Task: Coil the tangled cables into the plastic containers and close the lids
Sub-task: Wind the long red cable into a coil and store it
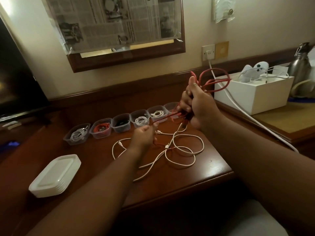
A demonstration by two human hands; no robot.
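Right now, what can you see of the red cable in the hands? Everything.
The red cable is thin and flexible, gathered into loose loops that fan out above the right hand, which grips the bundle. One strand runs down left to the left hand, which pinches it above the table. Its ends are hidden.
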